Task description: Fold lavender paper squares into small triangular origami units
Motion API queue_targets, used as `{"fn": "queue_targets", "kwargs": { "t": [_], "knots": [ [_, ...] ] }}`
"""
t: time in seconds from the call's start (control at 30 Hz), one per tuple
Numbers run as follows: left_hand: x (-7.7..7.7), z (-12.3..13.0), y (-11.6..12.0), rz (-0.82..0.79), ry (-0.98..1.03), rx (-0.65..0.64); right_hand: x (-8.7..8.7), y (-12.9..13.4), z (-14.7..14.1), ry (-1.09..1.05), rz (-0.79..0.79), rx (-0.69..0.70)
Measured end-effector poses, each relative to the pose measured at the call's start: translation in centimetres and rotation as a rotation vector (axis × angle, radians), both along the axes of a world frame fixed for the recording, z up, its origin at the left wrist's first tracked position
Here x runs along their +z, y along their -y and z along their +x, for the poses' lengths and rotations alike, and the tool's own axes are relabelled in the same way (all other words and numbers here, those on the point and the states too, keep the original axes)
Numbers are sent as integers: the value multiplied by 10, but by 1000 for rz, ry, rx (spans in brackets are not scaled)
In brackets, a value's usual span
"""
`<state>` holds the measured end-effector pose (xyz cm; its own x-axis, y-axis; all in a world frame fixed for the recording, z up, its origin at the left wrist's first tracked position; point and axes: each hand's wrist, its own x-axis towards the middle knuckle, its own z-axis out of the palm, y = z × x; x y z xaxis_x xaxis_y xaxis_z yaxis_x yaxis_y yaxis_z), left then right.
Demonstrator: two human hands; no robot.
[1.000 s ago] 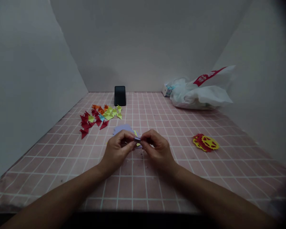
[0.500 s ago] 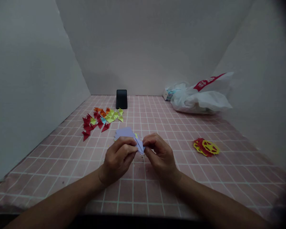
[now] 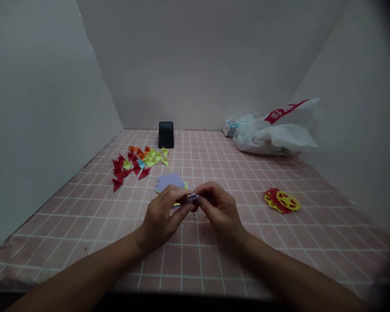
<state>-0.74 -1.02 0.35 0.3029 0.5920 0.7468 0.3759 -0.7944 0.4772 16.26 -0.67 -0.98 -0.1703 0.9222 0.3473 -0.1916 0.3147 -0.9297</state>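
Your left hand point(image 3: 159, 221) has its thumb and fingers pinched on a small folded paper point(image 3: 193, 197), pale purple where it shows. Your right hand point(image 3: 221, 212) closes thumb and forefinger on its other end, so the paper sits between your fingertips, partly hidden by them. I can't tell how many layers you have there.

It should weigh next to nothing: stiff along the creases, soft at single-layer edges, easily crushed or torn. Grip it lightly by the thick, creased part, and leave any thin points alone. Dry paper shouldn't slip much.

Just beyond your left fingers lies a stack of purple paper point(image 3: 169, 180), with yellow showing at its edge. Farther out to the left is a loose group of folded paper pieces point(image 3: 117, 184), red, orange, yellow and one blue, with a black phone point(image 3: 166, 134) behind them. Well to the right, red and yellow cut-outs point(image 3: 288, 201) overlap on the checked worktop point(image 3: 172, 260). At the far right, a white plastic bag point(image 3: 266, 141) slumps against a small box point(image 3: 228, 129).
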Motion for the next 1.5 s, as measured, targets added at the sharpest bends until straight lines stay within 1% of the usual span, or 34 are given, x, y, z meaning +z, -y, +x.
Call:
{"fn": "queue_targets", "kwargs": {
  "t": [0.1, 0.17, 0.27, 0.33, 0.37, 0.4, 0.5, 0.53, 0.57, 0.67, 0.77, 0.87, 1.03, 1.17, 1.5],
  "knots": [
    [0, 0, 0, -45, 5, -59, -1, -3, 0, -51, -79, 79],
    [-1, 0, -1, -72, 15, -69, -4, -6, 0, -79, -143, 122],
    [-2, 0, -4, -124, 29, 23, -8, -11, 0, -124, -215, 180],
    [-2, 1, -5, -201, 44, 103, -9, -13, 0, -145, -264, 201],
    [-2, 2, -5, -273, 63, 117, -9, -14, 0, -152, -291, 210],
    [-2, 2, -6, -374, 94, 99, -9, -14, 0, -157, -318, 217],
    [-1, 4, -6, -734, 267, -48, -8, -13, 0, -191, -381, 227],
    [-1, 5, -7, -821, 335, -80, -7, -13, 0, -210, -391, 228],
    [-2, 5, -7, -875, 397, -85, -7, -13, 0, -229, -396, 230],
    [-3, 5, -8, -906, 506, -21, -7, -13, 0, -239, -409, 233],
    [-4, 4, -9, -905, 536, 3, -7, -12, 0, -161, -421, 225],
    [-4, 4, -9, -945, 527, -25, -6, -11, 1, -65, -395, 192],
    [-3, 3, -9, -957, 420, -51, 1, -9, 3, 135, -284, 139],
    [-2, 2, -10, -1052, 397, -37, 4, -8, 3, 278, -211, 101],
    [-8, 3, -12, -1184, 530, -105, 1, -8, 3, 361, -112, 62]
  ]
}}
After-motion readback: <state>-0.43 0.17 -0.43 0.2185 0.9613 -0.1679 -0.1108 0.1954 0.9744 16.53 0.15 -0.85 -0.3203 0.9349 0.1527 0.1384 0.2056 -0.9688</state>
